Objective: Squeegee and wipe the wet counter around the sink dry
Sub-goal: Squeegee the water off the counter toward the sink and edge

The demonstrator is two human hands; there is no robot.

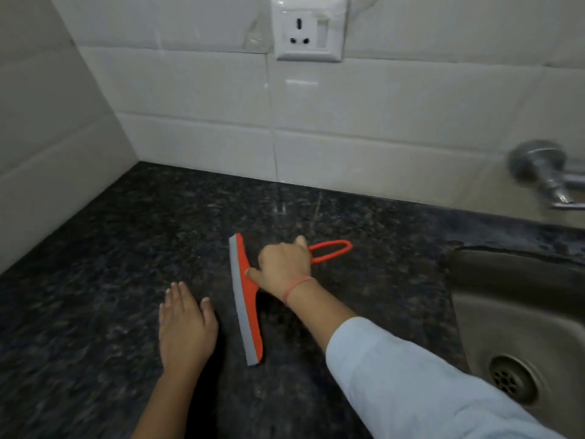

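An orange squeegee (248, 307) with a grey rubber blade lies on the dark speckled granite counter (110, 255), blade edge facing left. My right hand (283, 267) is closed over its handle, whose orange loop end sticks out to the right past my knuckles. Flat on the counter to the left of the blade rests my left hand (185, 327), fingers together, holding nothing. The steel sink (512, 312) is set into the counter at the right.
White tiled walls meet in a corner at the back left. A wall socket (308, 28) sits above the counter. A chrome tap (544, 172) juts from the wall over the sink. The sink drain (509, 378) shows at the lower right.
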